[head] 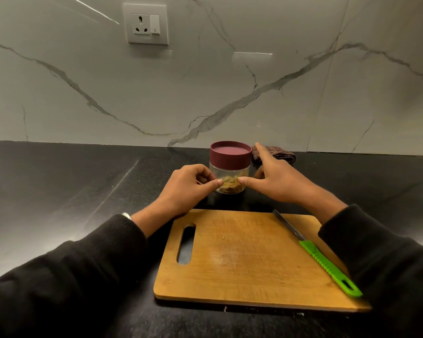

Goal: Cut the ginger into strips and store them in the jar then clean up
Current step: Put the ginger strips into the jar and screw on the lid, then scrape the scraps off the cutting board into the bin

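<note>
Black sleeves fill the bottom corners, and between them a wooden cutting board point(242, 259) lies on the dark countertop point(59, 181), with a green-handled knife point(322, 259) resting diagonally along its right side, handle end overhanging the near right edge. One small ginger scrap point(223, 238) sits mid-board. Beyond the board stands the clear jar point(230, 174), maroon lid point(230, 152) on, ginger strips point(231, 185) heaped at the bottom. The left hand point(188, 189) has curled fingers against the jar's left side, thumb on its front; the right hand point(276, 179) touches the right side with spread, straight fingers. A checked cloth point(279, 154) lies behind the right hand, by the wall. Cleaning is likely next: a sleeve could catch the overhanging handle and tip the knife off, and a loosely seated lid could spill strips if the jar is lifted.
</note>
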`<state>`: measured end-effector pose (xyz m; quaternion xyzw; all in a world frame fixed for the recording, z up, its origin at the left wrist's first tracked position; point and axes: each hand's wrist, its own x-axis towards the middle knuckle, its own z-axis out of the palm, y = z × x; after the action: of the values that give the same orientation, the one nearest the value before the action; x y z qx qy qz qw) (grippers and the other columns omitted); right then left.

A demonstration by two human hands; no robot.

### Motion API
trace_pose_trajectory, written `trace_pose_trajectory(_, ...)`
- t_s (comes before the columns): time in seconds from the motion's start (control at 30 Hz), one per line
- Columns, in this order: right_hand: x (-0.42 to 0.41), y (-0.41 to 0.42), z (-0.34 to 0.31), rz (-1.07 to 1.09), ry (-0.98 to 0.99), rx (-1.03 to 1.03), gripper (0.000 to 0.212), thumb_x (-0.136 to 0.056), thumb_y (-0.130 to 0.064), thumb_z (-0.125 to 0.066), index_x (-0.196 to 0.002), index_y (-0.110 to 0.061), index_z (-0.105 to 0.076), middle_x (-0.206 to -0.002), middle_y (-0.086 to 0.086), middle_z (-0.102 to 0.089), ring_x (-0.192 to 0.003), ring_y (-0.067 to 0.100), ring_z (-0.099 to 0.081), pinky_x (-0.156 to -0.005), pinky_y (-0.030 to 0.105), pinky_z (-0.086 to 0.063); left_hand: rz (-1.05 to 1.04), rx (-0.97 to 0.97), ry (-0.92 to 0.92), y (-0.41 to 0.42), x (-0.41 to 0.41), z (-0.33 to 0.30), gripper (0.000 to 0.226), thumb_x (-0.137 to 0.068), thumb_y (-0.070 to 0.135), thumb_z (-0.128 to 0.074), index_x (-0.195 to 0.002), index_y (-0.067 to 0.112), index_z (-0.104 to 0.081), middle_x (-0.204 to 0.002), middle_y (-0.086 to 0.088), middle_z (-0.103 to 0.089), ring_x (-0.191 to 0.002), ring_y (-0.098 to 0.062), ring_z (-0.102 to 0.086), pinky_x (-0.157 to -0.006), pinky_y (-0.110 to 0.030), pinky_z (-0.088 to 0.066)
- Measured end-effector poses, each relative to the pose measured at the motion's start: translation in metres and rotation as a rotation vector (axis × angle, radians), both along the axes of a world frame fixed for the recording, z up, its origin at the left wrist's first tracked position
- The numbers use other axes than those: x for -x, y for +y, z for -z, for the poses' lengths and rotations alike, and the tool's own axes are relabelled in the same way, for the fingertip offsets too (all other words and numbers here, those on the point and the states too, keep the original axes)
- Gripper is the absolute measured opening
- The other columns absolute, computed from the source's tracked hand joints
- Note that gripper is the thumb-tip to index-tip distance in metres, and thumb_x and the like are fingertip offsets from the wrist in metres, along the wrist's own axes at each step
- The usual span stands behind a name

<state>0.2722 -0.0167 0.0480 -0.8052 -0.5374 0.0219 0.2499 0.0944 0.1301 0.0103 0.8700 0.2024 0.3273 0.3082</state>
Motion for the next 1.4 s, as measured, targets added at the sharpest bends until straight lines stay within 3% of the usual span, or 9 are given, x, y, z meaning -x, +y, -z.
trace_pose_trajectory(0.43, 0.021, -0.041, -0.016, 0.017, -0.036, -0.007, 0.072, -0.092, -0.049, -0.065, -0.153, -0.024, -0.037, -0.097, -0.008, -0.064, -0.087, 0.004, -0.059, -0.068, 0.019, -0.045, -0.076, -0.026, -0.131, -0.021, 0.022, -0.013, 0.020, -0.090, 0.043, -0.072, -0.090, 0.023, -0.071, -0.082, 0.009, -0.070, -0.076, -0.006, -0.067, -0.071, -0.024, -0.058)
trace_pose_trajectory(0.63, 0.044, -0.087, -0.011, 0.037, -0.048, 0.057, 0.065, -0.092, -0.051, -0.064, -0.149, -0.027, -0.043, -0.104, -0.009, -0.062, -0.094, 0.006, -0.059, -0.079, 0.025, -0.052, -0.117, -0.073, -0.085, -0.050, 0.046, -0.014, 0.016, -0.091, 0.041, -0.071, -0.088, 0.025, -0.070, -0.081, 0.011, -0.069, -0.078, -0.004, -0.065, -0.070, -0.023, -0.055)
trace_pose_trajectory(0.83, 0.067, -0.126, -0.010, 0.088, -0.100, 0.149, 0.066, -0.091, -0.056, -0.062, -0.148, -0.028, -0.044, -0.128, -0.002, -0.060, -0.114, 0.014, -0.057, -0.096, 0.036, -0.052, -0.210, -0.057, 0.068, -0.074, 0.072, -0.011, 0.020, -0.090, 0.045, -0.070, -0.095, 0.026, -0.068, -0.093, 0.010, -0.068, -0.091, -0.008, -0.065, -0.076, -0.028, -0.055)
trace_pose_trajectory(0.93, 0.076, -0.147, -0.005, 0.194, -0.179, 0.188, 0.066, -0.091, -0.056, -0.062, -0.148, -0.027, -0.045, -0.141, 0.002, -0.052, -0.126, 0.021, -0.052, -0.103, 0.038, -0.048, -0.313, -0.061, 0.241, -0.079, 0.081, -0.009, 0.048, -0.089, 0.052, -0.068, -0.125, 0.021, -0.057, -0.120, 0.001, -0.058, -0.109, -0.017, -0.058, -0.089, -0.032, -0.052)
trace_pose_trajectory(1.03, 0.083, -0.166, 0.007, 0.328, -0.219, 0.193, 0.059, -0.093, -0.053, -0.060, -0.140, -0.020, -0.052, -0.132, 0.005, -0.056, -0.118, 0.022, -0.056, -0.095, 0.035, -0.049, -0.416, 0.010, 0.447, -0.085, 0.088, -0.005, 0.066, -0.088, 0.058, -0.065, -0.134, 0.014, -0.048, -0.127, -0.009, -0.056, -0.112, -0.026, -0.058, -0.095, -0.041, -0.054)
trace_pose_trajectory(1.13, 0.090, -0.180, 0.023, 0.373, -0.179, 0.159, 0.048, -0.095, -0.054, -0.056, -0.122, -0.015, -0.064, -0.115, 0.004, -0.065, -0.103, 0.021, -0.061, -0.086, 0.035, -0.052, -0.442, 0.062, 0.509, -0.097, 0.093, -0.003, 0.062, -0.088, 0.057, -0.066, -0.125, 0.009, -0.053, -0.116, -0.010, -0.063, -0.102, -0.026, -0.062, -0.081, -0.035, -0.054)
trace_pose_trajectory(1.23, 0.103, -0.190, 0.034, 0.385, -0.107, 0.005, 0.036, -0.098, -0.045, -0.057, -0.116, -0.016, -0.069, -0.110, 0.005, -0.070, -0.097, 0.021, -0.063, -0.079, 0.033, -0.050, -0.461, 0.052, 0.495, -0.111, 0.099, -0.011, 0.039, -0.089, 0.044, -0.071, -0.104, 0.008, -0.062, -0.093, -0.005, -0.064, -0.086, -0.021, -0.063, -0.066, -0.030, -0.047)
trace_pose_trajectory(1.33, 0.114, -0.194, 0.037, 0.411, -0.065, -0.109, 0.029, -0.099, -0.035, -0.059, -0.114, -0.013, -0.072, -0.107, 0.007, -0.073, -0.096, 0.024, -0.065, -0.076, 0.032, -0.048, -0.466, 0.112, 0.509, -0.121, 0.103, -0.022, 0.026, -0.083, 0.029, -0.080, -0.080, 0.012, -0.060, -0.092, -0.007, -0.068, -0.088, -0.023, -0.066, -0.074, -0.033, -0.054)
trace_pose_trajectory(1.4, 0.118, -0.196, 0.038, 0.427, -0.047, -0.130, 0.027, -0.100, -0.031, -0.059, -0.113, -0.011, -0.073, -0.105, 0.008, -0.073, -0.095, 0.024, -0.065, -0.075, 0.031, -0.046, -0.457, 0.147, 0.537, -0.127, 0.106, -0.028, 0.025, -0.080, 0.026, -0.081, -0.077, 0.013, -0.060, -0.095, -0.008, -0.068, -0.091, -0.024, -0.066, -0.080, -0.034, -0.057)
